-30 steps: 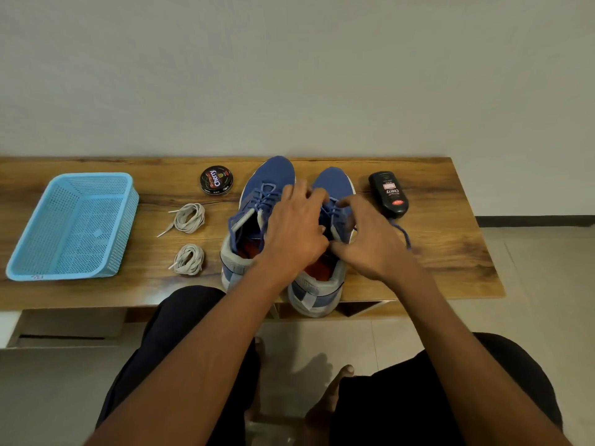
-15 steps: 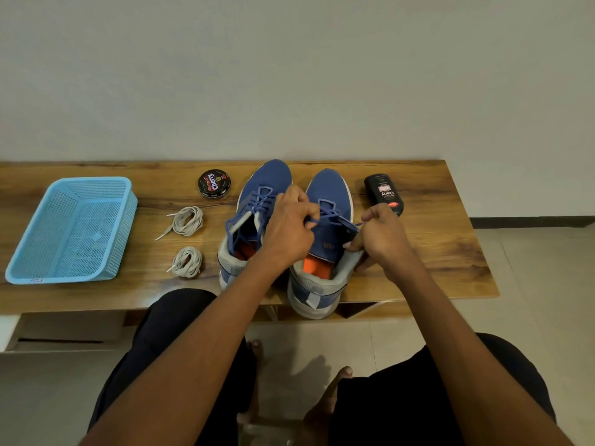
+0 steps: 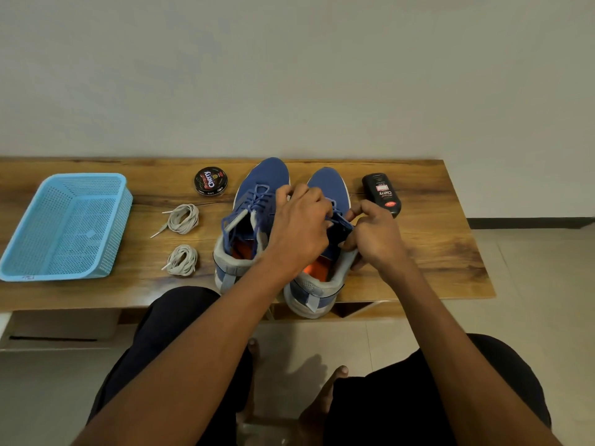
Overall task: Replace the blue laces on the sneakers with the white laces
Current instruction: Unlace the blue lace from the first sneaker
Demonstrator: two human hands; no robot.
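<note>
Both sneakers stand side by side on the table (image 3: 434, 252), toes to the wall. The left hand (image 3: 297, 233) lies curled over the right sneaker (image 3: 317, 278), pinching its blue lace (image 3: 338, 217); the right hand (image 3: 375, 239) pinches the same lace beside it. The left sneaker (image 3: 254, 201) is laced. Two white laces (image 3: 183, 218) lie coiled beside it, near a basket (image 3: 64, 226).

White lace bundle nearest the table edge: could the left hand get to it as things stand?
Probably yes. The near white lace bundle lies bare on the table, nothing between, but the left hand is busy with the right sneaker's blue lace.
</note>
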